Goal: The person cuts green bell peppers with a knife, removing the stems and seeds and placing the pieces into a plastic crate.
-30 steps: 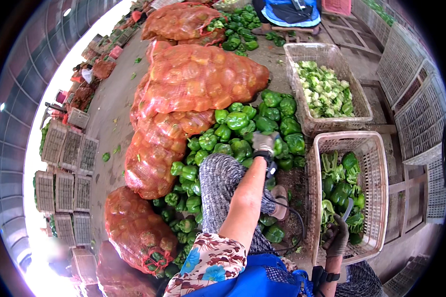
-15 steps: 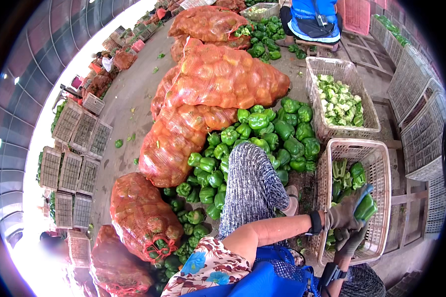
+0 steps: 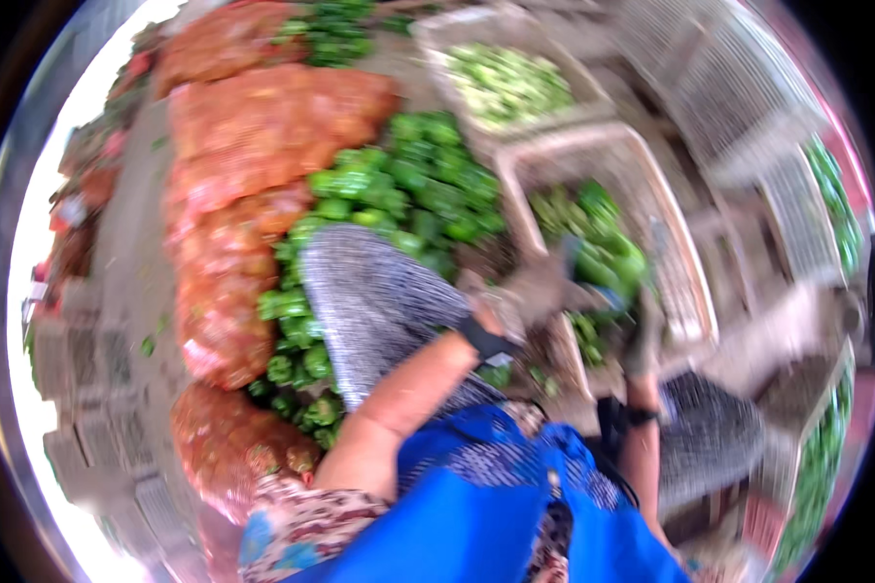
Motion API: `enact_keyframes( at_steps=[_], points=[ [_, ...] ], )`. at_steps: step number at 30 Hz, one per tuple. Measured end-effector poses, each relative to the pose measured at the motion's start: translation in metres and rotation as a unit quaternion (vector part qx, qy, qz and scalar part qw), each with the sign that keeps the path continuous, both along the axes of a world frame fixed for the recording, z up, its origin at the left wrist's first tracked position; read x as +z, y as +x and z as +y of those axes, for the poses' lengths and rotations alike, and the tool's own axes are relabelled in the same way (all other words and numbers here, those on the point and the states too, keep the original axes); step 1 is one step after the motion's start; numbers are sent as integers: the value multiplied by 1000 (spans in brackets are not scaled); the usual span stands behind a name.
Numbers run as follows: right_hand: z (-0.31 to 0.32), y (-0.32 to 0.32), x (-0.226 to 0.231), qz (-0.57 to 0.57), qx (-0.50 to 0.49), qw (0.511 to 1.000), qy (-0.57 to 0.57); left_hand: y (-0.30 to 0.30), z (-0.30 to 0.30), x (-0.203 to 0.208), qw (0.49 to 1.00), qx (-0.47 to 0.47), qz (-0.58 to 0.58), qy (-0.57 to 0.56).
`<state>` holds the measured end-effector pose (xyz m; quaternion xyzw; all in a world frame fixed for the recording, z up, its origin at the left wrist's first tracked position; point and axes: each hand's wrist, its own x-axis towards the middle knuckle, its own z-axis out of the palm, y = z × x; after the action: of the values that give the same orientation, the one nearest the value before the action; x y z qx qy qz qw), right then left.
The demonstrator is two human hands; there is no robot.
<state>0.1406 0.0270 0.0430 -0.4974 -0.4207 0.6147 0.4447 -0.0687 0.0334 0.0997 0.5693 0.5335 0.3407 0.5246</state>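
My gloved left hand (image 3: 540, 291) reaches over the near end of a crate (image 3: 515, 175), its fingers closed round a green bell pepper (image 3: 611, 264). Beside the pepper's lower right side is my gloved right hand (image 3: 642, 335), so smeared by motion that its grip cannot be made out. Inside the crate lie green pepper pieces (image 3: 557, 209), partly hidden by the held pepper. Between my left knee and the net sacks, a heap of whole green peppers (image 3: 408, 180) covers the ground.
Orange net sacks (image 3: 233, 243) stand along the left of the heap. Beyond the near crate, another crate (image 3: 428, 39) holds pale green pieces (image 3: 506, 83). Stacked crates (image 3: 729, 87) line the right side, and my trousered knee (image 3: 369, 301) sticks out by the heap.
The view has swung, shifting sacks, heap and crates leftward. My hands remain by the near crate with the pepper; the picture is now blurred.
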Motion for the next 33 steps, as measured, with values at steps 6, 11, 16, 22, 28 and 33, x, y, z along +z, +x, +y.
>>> enact_keyframes(
  at_steps=[6,11,16,22,28,33],
  points=[
    [3,-13,33,-16,21,996,-83,7,-18,-25,985,87,71,128],
    [-16,-15,10,-221,93,965,111,3,-24,-57,964,102,148,198],
    [-27,-16,-22,-308,132,937,101,-2,-32,-75,930,68,330,146],
    [-26,-16,-33,-317,165,930,88,-1,-33,-83,912,30,374,168],
    [-23,-18,-34,-372,167,913,24,2,-32,-83,888,17,417,192],
    [-13,-25,-43,-367,200,908,-27,2,-37,-87,876,2,424,230]
  ],
)
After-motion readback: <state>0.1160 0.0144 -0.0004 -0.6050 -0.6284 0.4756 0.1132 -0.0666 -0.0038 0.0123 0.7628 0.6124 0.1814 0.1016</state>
